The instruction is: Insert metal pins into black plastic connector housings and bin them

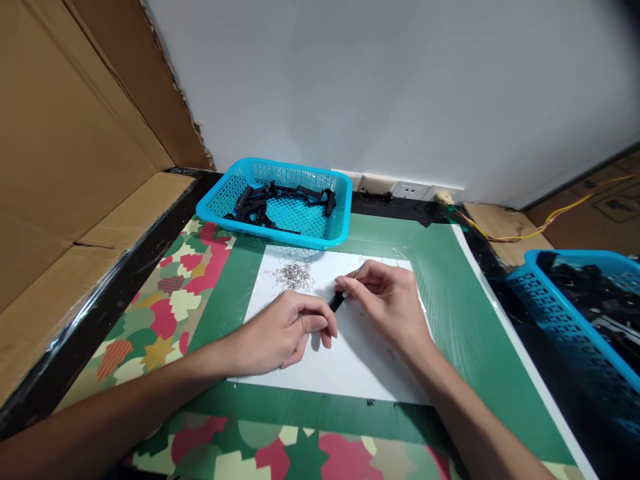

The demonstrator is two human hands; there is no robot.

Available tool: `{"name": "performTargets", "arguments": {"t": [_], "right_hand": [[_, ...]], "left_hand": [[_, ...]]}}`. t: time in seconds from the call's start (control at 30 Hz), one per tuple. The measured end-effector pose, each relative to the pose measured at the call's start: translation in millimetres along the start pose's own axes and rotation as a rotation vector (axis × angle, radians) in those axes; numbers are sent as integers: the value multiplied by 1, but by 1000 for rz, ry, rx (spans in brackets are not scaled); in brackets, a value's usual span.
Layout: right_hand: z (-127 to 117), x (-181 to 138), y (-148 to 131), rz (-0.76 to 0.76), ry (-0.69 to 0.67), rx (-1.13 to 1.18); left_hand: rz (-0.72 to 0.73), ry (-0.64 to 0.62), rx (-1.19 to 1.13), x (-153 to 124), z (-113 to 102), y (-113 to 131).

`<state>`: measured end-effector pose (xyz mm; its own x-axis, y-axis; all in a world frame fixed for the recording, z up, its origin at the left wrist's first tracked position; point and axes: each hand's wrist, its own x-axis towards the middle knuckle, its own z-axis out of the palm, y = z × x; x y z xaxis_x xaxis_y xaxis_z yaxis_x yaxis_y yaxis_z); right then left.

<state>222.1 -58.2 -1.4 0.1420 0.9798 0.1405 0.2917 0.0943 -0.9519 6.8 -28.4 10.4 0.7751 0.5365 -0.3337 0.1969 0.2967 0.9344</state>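
Your left hand [293, 331] and right hand [387, 297] both pinch the black piece [337, 302] over the white paper [320, 373], nearer its far edge. A slack pinch could drop it; a knuckle brushing the wire pile [294, 275] by the far-left corner could scatter it.

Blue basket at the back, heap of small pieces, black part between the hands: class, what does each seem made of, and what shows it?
Blue basket: probably moulded plastic, slightly glossy; highlights and regular perforations suggest it.
Heap of small pieces: likely bare metal wire, from the thin, bent, greyish strands.
Black part: perhaps plastic, smooth and dark, but too small to be sure.
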Motion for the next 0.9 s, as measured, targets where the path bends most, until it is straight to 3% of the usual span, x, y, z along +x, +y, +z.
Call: {"name": "performTargets", "arguments": {"t": [0.23,0.4,0.47,0.63,0.77,0.9], "right_hand": [[2,-13,-7,-37,-19,-84],[-1,6,-20,-161,13,-211],[-1,21,-25,-226,-57,-362],[4,47,-26,-316,-398,-862],[12,53,-24,-316,-351,-1104],[17,58,-22,-229,-360,-1143]], "left_hand": [[-8,-23,-35,-2,-9,-7],[73,-28,-139,-4,-12,-14],[84,-45,-162,-4,-12,-13],[95,-76,-154,-4,-12,-12],[127,-117,-133,-7,-14,-14],[133,-129,-114,-8,-15,-16]]}}
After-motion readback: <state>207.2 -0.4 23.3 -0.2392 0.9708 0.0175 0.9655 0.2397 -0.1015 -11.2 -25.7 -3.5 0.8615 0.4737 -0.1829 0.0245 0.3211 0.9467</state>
